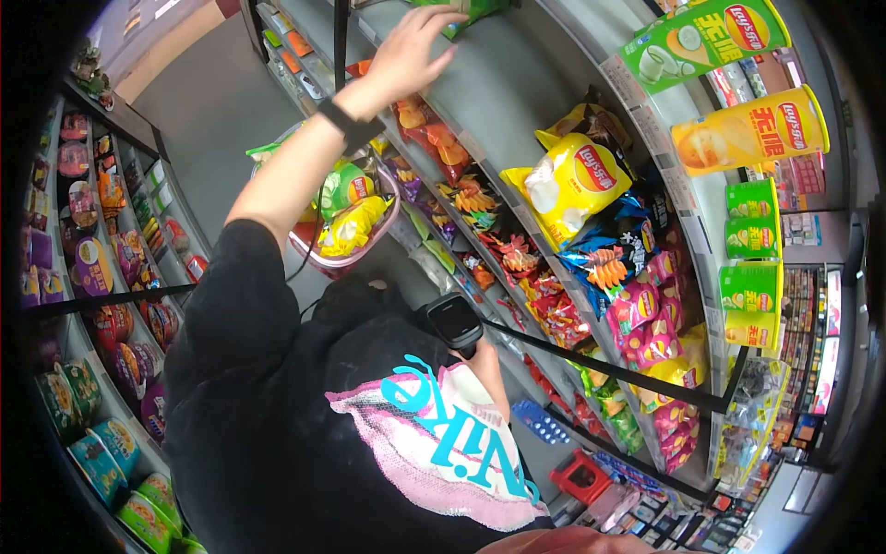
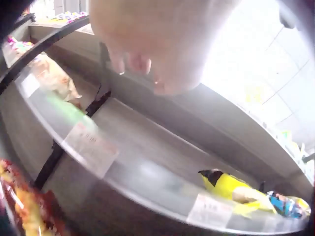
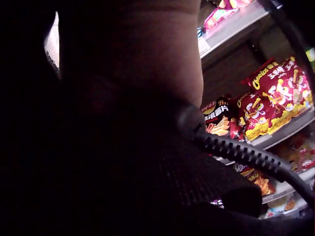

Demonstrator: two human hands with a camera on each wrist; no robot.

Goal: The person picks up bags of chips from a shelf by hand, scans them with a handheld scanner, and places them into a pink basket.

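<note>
My left hand [image 1: 406,57] reaches over the upper shelf [image 1: 498,69] with its fingers extended, holding nothing. Near its fingertips at the top edge of the head view is a green bag [image 1: 475,11]. In the left wrist view, that hand [image 2: 162,49] hangs over a grey shelf with a yellow snack bag [image 2: 234,189] on the right. My right hand [image 1: 489,374] is close to my black shirt, partly hidden beyond a black device [image 1: 454,320] at the wrist; I cannot tell how its fingers lie. A basket [image 1: 392,208] holding several snack bags stands below the left forearm.
Yellow Lay's bags [image 1: 577,185] and pink bags [image 1: 646,319] fill the shelf to the right. Chip canisters [image 1: 752,138] stand on the shelf above. Noodle cups [image 1: 101,452] line the left shelves. A black cable [image 3: 246,152] crosses the right wrist view.
</note>
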